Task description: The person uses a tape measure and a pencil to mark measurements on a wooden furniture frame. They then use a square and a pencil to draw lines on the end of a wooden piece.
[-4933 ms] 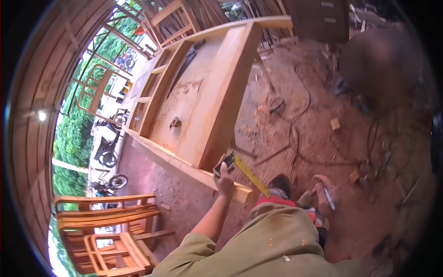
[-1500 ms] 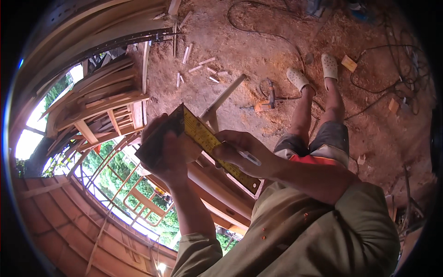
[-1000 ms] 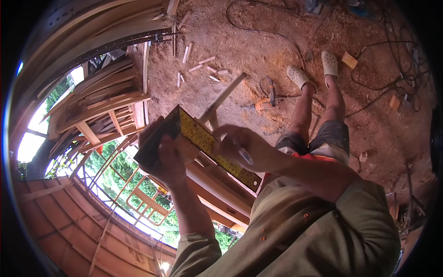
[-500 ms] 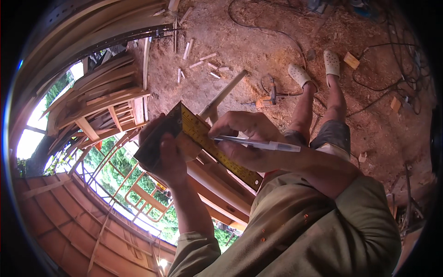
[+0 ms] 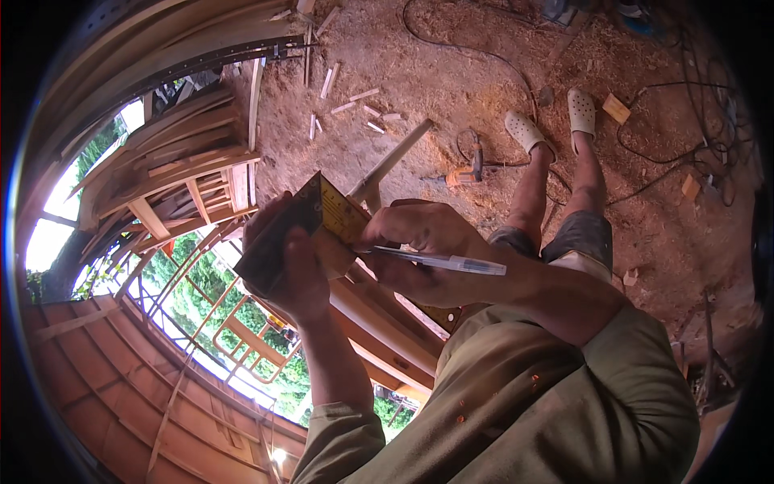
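Observation:
My left hand point(image 5: 305, 274) is closed around a carpenter's square with a dark stock point(image 5: 282, 246) and a yellow marked blade point(image 5: 342, 211). A small light-brown wood piece point(image 5: 330, 254) sits against the square in the same grip. My right hand point(image 5: 435, 234) pinches a clear ballpoint pen point(image 5: 455, 262). The pen's tip end is beside the wood and the blade; whether it touches is hidden by the fingers. My right hand covers the middle of the blade, whose far end shows below the wrist.
Long boards point(image 5: 387, 331) lie beneath my hands. An orange corded power tool point(image 5: 465, 173) rests on the sawdust-strewn floor near a wooden bar point(image 5: 395, 161). Cords point(image 5: 645, 185) run across the right side. Stacked timber point(image 5: 173, 173) stands left, and offcuts point(image 5: 343, 107) lie scattered.
My right hand and the pen have shifted slightly left, nearer the wood piece, and cover more of the yellow blade. My left hand keeps its hold with little movement.

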Motion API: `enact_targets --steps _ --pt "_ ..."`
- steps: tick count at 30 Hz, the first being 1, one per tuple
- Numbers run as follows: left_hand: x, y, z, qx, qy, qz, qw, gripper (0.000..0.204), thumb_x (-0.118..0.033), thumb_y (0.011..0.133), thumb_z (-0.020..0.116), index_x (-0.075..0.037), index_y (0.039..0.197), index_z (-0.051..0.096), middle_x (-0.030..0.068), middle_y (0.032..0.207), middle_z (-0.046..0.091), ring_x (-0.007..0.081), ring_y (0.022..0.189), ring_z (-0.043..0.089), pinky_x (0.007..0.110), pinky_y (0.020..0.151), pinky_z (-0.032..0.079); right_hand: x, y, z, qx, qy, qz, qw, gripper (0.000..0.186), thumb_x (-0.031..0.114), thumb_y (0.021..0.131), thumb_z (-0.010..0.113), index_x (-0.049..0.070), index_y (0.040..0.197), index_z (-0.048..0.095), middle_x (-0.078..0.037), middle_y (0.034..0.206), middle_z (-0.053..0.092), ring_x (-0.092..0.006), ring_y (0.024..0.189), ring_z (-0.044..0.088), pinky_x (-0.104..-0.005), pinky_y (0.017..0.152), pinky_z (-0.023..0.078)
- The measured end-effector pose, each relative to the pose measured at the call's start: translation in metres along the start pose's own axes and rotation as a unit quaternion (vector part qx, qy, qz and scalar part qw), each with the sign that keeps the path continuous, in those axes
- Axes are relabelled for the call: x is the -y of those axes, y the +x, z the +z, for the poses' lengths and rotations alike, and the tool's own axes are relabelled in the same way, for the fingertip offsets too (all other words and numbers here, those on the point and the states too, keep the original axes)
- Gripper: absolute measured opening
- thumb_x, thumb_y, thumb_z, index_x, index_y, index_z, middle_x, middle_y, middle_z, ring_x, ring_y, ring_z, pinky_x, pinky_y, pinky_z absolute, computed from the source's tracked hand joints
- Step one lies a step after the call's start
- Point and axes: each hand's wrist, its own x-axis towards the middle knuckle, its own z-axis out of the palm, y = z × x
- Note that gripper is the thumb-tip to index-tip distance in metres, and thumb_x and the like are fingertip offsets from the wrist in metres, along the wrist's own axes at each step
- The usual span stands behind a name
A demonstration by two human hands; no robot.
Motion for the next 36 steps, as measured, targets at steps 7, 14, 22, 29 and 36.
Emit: enact_targets --steps 7,14,22,29,36 --pt "0.002 0.0 0.0 -0.001 0.003 0.015 1.0 0.036 -0.017 0.081 0.063 0.011 0.104 0.069 0.0183 0.102 0.071 0.0277 0.093 0.068 0.038 0.085 0.055 0.004 0.002 0.003 -0.009 -0.043 -0.028 0.999 0.017 0.014 0.088 0.068 0.001 0.097 0.063 -0.012 0.08 0.06 -0.0288 0.074 0.061 -0.039 0.062 0.047" --pt "0.0 0.002 -0.001 0.005 0.026 0.019 0.999 0.033 -0.012 0.077 0.061 0.01 0.099 0.071 0.0195 0.101 0.071 0.0288 0.093 0.069 0.039 0.085 0.055 0.01 0.01 0.004 -0.015 -0.037 0.007 0.999 0.011 0.008 0.084 0.068 0.003 0.09 0.061 -0.013 0.078 0.059 -0.0323 0.071 0.061 -0.0419 0.062 0.047" --pt "-0.001 0.003 -0.002 0.02 0.03 0.02 0.999 0.033 -0.011 0.077 0.06 0.01 0.1 0.071 0.0196 0.102 0.071 0.0286 0.093 0.069 0.038 0.084 0.055 0.008 0.003 0.0 0.006 -0.076 -0.017 0.997 0.015 0.012 0.086 0.065 0.004 0.083 0.053 -0.016 0.068 0.057 -0.0358 0.063 0.063 -0.0432 0.054 0.045" --pt "0.002 0.004 -0.004 0.019 0.024 0.025 0.999 0.033 -0.012 0.079 0.061 0.01 0.101 0.07 0.0189 0.103 0.071 0.0276 0.093 0.069 0.038 0.086 0.055 0.002 0.029 0.008 -0.013 -0.065 -0.046 0.997 0.016 0.018 0.087 0.062 0.005 0.095 0.058 -0.012 0.076 0.056 -0.0311 0.07 0.06 -0.0415 0.062 0.047" --pt "0.002 0.0 -0.001 -0.003 -0.005 0.005 1.0 0.031 -0.013 0.079 0.063 0.009 0.098 0.073 0.0194 0.102 0.071 0.0286 0.097 0.068 0.04 0.088 0.054 0.013 0.029 0.0 0.007 -0.072 -0.026 0.997 0.007 0.005 0.084 0.061 0.002 0.086 0.055 -0.015 0.067 0.059 -0.035 0.062 0.064 -0.0425 0.056 0.048"
